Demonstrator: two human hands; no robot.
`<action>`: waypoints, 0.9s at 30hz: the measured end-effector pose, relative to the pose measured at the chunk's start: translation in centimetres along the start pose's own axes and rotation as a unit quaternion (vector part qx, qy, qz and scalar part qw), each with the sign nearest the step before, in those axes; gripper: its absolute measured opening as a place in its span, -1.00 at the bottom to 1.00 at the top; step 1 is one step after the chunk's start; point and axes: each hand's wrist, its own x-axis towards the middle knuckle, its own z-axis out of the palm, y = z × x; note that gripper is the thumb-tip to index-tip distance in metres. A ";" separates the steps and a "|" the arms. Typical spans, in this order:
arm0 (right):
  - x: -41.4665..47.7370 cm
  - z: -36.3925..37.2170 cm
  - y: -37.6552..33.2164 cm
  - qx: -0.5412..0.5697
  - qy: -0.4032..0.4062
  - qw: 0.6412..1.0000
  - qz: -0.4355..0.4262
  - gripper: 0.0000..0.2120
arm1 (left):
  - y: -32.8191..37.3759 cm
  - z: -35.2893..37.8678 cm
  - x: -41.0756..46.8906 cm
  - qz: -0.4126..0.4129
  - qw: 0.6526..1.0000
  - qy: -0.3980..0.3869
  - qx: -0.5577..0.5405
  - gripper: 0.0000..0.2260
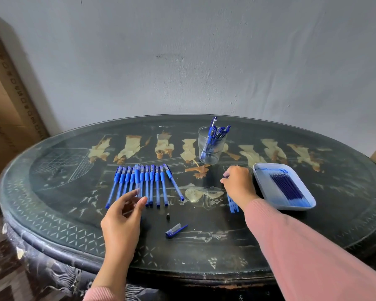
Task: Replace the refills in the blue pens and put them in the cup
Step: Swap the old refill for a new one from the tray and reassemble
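— Grey plaster wall behind, and before us a dark oval table under glass, inlaid with pale figures.

— We see the pens in a row left of centre, side by side, caps away from us. Beyond them, to the right, the cup stands upright with several more pens in it.

— Our left hand hangs over the near end of that row, thumb and fingers pinching a clear barrel, blue grip pointing away.

— Our right hand sits between cup and tray, fingers curled round a refill; only its dark end shows. Loose refills stick out from under the wrist.

— That tray is white, blue-stained, with a bundle of refills inside.

— Nearest us lie a cap and a small black tip, apart.
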 end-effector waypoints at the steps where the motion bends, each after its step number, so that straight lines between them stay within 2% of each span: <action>1: 0.0 0.0 0.0 0.007 0.010 1.000 -0.008 -0.86 | 0.0 0.0 0.0 0.000 1.000 -0.001 -0.001 -0.81; 5: 0.0 -1.5 0.7 0.062 0.073 0.995 -0.017 -0.88 | -0.1 -0.2 0.1 0.003 1.000 0.000 0.002 -0.81; 8: 0.3 -4.0 3.6 0.008 0.103 0.995 0.011 -0.86 | -0.2 -0.2 -0.1 0.008 1.000 -0.006 0.006 -0.82; 11: 0.2 -6.6 7.1 -0.097 0.082 0.988 0.083 -0.78 | 0.0 -0.2 -0.3 0.016 1.000 -0.014 0.012 -0.81; 15: -0.7 -7.8 9.6 -0.169 0.029 0.976 0.137 -0.78 | 0.4 -0.2 -0.5 0.018 1.000 -0.018 0.015 -0.82; 27: -1.1 -7.7 9.4 -0.179 -0.005 0.971 0.156 -0.76 | 0.3 -0.1 -0.4 0.019 0.999 -0.026 0.031 -0.80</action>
